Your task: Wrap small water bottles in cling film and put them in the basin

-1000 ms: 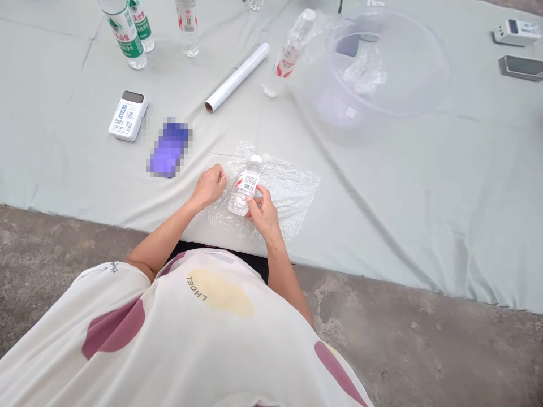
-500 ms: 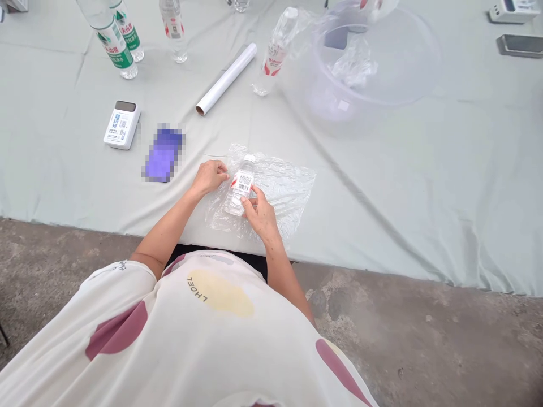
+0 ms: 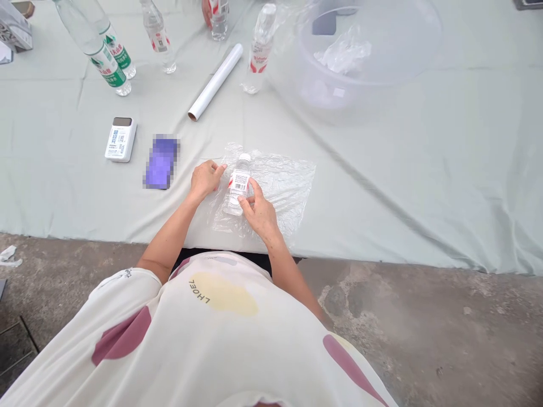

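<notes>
A small clear water bottle [image 3: 238, 186] with a white cap and a red-and-white label lies on a wrinkled sheet of clear plastic film [image 3: 284, 183], cap pointing away from me. My right hand [image 3: 259, 215] is closed on the bottle's lower right side, thumb and fingers against the label and the part below it. At the film's left edge, my left hand [image 3: 205, 180] pinches the thin plastic between thumb and fingers, a little apart from the bottle. The far ends of the left fingers are partly hidden.
Beyond my hands lie a white roll [image 3: 215, 82], a wrapped bottle [image 3: 258, 51] and a clear basin [image 3: 373, 79] with crumpled plastic inside. Leftward are a white power bank [image 3: 121, 139], a blurred purple phone [image 3: 161, 163] and green-labelled bottles [image 3: 106, 68]. Another person's hand [image 3: 207, 12] holds a bottle.
The view has shifted slightly. My left fingertips have moved a little at the film's edge; my right hand stays on the bottle. Another person's hand over the basin is gone; one now shows farther left.
</notes>
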`<state>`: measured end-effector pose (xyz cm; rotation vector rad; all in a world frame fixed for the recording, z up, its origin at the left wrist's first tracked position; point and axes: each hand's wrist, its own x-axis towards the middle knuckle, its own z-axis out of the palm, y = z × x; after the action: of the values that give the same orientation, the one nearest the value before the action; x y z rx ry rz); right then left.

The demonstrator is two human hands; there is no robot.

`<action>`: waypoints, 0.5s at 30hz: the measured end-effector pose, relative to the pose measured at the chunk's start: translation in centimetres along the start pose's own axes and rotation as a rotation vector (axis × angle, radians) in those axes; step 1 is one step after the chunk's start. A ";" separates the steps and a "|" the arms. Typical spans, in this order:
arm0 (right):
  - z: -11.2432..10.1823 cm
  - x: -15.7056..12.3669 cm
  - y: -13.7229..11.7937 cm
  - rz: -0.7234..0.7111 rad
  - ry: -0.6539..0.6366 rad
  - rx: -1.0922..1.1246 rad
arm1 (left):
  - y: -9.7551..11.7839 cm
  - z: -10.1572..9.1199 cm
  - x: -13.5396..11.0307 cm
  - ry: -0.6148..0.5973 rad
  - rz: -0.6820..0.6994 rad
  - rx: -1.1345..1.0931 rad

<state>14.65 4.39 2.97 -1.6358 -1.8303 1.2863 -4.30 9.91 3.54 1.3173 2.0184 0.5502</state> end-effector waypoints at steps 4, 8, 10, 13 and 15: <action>0.0 0.0 0.0 -0.002 0.001 -0.024 | 0.2 0.3 0.9 0.020 0.062 0.145; 0.0 0.1 0.0 0.005 0.003 -0.041 | -0.5 -0.5 0.8 0.003 0.180 0.137; 0.0 0.1 -0.1 0.001 0.009 -0.054 | -0.8 -1.1 0.3 -0.029 0.203 0.095; 0.0 0.1 -0.3 -0.003 0.016 -0.081 | -1.1 -1.5 -0.5 -0.129 0.148 0.004; 0.0 0.1 -0.4 -0.006 0.019 -0.097 | -1.2 -1.5 -1.0 -0.170 0.137 -0.022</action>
<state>14.39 4.56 3.23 -1.6852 -1.9120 1.1927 -5.90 8.55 4.12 1.4468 1.7899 0.5025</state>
